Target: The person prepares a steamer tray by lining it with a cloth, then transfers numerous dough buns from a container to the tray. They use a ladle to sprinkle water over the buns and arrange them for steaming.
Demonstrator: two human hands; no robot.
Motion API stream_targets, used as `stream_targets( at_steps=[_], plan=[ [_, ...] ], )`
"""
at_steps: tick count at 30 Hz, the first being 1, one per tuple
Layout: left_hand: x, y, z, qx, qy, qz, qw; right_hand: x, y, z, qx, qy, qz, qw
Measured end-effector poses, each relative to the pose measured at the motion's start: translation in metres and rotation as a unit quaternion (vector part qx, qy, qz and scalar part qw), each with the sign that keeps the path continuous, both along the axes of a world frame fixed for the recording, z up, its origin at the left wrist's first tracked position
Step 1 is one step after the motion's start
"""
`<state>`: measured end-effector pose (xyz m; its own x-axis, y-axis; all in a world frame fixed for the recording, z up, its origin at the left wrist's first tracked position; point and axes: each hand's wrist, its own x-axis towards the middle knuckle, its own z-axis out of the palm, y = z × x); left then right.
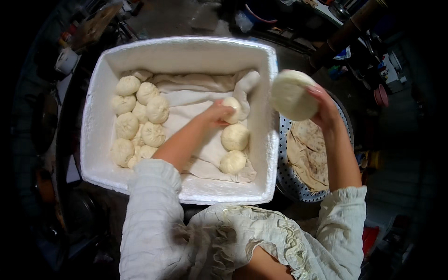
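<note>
Inside a white foam box (186, 49) lined with pale cloth (179, 109), my left hand (217, 114) is closed around a steamed bun (232, 110) near the right wall. Two more buns, one round (234, 136) and one closer to me (233, 162), lie in a row with it. Over the box's right edge, my right hand (324, 107) grips a round, pale, plate-like disc (293, 95) by its right side, tilted up. Several pleated buns (127, 126) are piled along the left wall of the box. My left forearm hides part of that pile's near end.
A metal steamer tray with holes (298, 182) stands right of the box, with a stained brown cloth (310, 151) lying in it. Dark shelves with clutter line both sides. A blue basin (254, 16) sits beyond the box, and a dark post (343, 39) leans at the far right.
</note>
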<state>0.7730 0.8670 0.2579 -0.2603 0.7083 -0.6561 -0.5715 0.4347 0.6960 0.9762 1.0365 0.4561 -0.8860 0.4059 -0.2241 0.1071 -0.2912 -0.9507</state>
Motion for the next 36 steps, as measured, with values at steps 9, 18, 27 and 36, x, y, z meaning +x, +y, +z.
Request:
stream_targets(
  at_steps=[9,18,27,36],
  plan=[
    [0.014,0.034,-0.09,0.037,0.269,-0.083,0.959,-0.191,-0.022,-0.092,0.549,-0.085,0.333,0.762],
    [0.011,0.015,-0.04,-0.025,0.429,-0.194,0.882,-0.175,-0.031,-0.162,0.771,-0.244,0.37,0.458],
    [0.022,-0.027,0.017,-0.104,0.413,-0.338,0.839,-0.093,-0.088,-0.049,0.657,-0.158,0.178,0.715],
    [0.048,-0.036,-0.007,-0.05,0.476,-0.249,0.842,0.092,-0.116,-0.046,0.592,-0.205,-0.207,0.751]
  ],
)
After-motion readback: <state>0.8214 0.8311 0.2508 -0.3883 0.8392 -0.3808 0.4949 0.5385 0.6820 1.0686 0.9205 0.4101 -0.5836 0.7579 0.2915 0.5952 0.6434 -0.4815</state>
